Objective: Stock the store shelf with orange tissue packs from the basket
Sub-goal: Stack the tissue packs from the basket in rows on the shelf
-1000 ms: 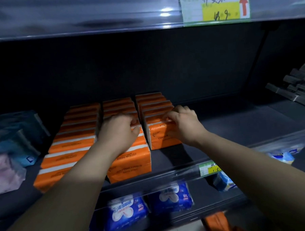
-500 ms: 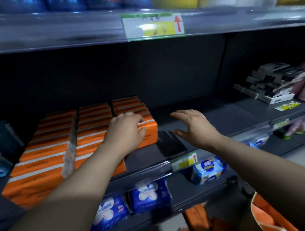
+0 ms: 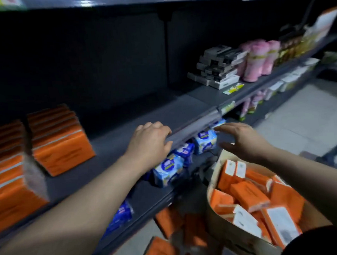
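Note:
Rows of orange tissue packs (image 3: 55, 139) stand on the dark shelf (image 3: 163, 116) at the left. At the lower right a tan basket (image 3: 223, 227) holds several loose orange tissue packs (image 3: 249, 195). My left hand (image 3: 149, 142) hovers over the shelf's front edge, fingers curled, holding nothing. My right hand (image 3: 242, 141) is spread open in the air just above the basket's far rim, also with nothing in it.
Blue tissue packs (image 3: 168, 168) line the lower shelf. More orange packs (image 3: 168, 221) lie on the floor beside the basket. Black-and-white boxes (image 3: 217, 66) and pink rolls (image 3: 258, 60) occupy the shelf to the right. The aisle floor (image 3: 292, 121) runs off at the right.
My view has swung right and down, bringing the basket into sight. Both hands have left the shelved orange packs and drawn back toward the shelf's front edge and the basket.

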Demonstrator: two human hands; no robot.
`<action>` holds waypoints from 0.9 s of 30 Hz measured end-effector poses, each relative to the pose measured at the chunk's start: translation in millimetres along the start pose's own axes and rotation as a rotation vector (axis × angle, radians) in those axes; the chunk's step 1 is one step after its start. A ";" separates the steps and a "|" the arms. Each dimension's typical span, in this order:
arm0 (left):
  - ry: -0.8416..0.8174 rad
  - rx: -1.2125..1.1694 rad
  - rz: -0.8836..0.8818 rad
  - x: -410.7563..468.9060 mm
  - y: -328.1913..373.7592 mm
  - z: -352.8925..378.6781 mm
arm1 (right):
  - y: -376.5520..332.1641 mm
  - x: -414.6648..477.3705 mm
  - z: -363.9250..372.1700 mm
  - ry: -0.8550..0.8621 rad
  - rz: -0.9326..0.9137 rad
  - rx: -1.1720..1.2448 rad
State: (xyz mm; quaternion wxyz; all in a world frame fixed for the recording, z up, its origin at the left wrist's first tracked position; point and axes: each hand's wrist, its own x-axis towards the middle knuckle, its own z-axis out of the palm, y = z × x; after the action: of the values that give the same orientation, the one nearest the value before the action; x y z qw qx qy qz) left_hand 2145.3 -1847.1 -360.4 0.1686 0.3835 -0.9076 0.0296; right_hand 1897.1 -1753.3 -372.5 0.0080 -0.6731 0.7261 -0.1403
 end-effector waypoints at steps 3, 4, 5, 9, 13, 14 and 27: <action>-0.072 -0.035 0.064 17.2 39.6 31.0 | 48.8 -27.0 1.0 -0.031 0.096 -0.017; -0.103 -0.049 0.077 22.2 52.3 43.0 | 63.9 -35.3 2.7 -0.044 0.126 -0.018; -0.137 -0.067 0.088 27.0 64.9 55.6 | 78.6 -43.0 5.1 -0.056 0.156 -0.017; -0.277 -0.186 0.093 46.5 111.8 109.2 | 128.0 -70.1 19.5 -0.133 0.288 -0.004; -0.410 -0.294 0.059 60.8 152.2 167.0 | 164.2 -94.1 42.8 -0.175 0.385 0.012; -0.433 -0.318 0.038 63.1 160.4 181.2 | 171.0 -99.4 49.0 -0.180 0.401 0.003; -0.880 -0.319 -0.159 66.9 206.5 326.0 | 209.1 -131.4 103.1 -0.355 0.486 0.108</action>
State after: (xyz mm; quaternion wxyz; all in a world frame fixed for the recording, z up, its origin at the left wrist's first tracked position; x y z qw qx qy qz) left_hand 1863.8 -1807.3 -629.6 -0.1733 0.3971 -0.8538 -0.2884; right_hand 1726.1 -1633.2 -539.6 0.2039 -0.4925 0.8445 -0.0527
